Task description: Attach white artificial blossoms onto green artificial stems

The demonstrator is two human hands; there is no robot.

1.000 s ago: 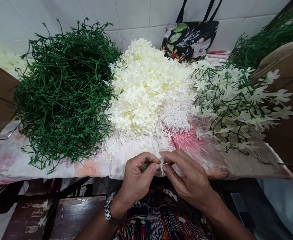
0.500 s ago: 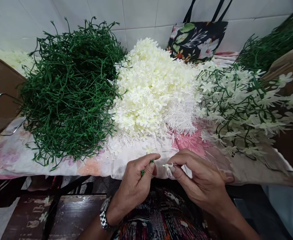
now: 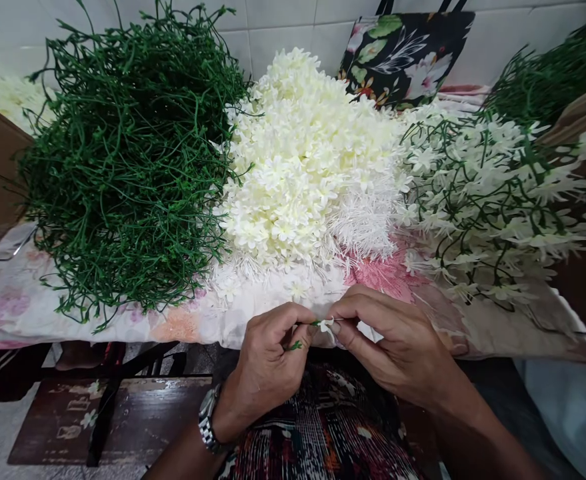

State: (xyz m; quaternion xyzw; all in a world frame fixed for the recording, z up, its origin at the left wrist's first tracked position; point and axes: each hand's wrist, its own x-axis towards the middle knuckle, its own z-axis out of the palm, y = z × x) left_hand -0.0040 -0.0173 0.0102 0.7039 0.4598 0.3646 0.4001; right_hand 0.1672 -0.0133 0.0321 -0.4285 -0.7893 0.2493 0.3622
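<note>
Head view: we work just our side of the white flower heap.
Our left grip is clamped on a green sprig, our right grip on a white blossom, seemingly to line up their ends; green stems left of the heap and flowered sprays to its right likely sit for reach.

White flower in right hand now brought to green stem.
</note>
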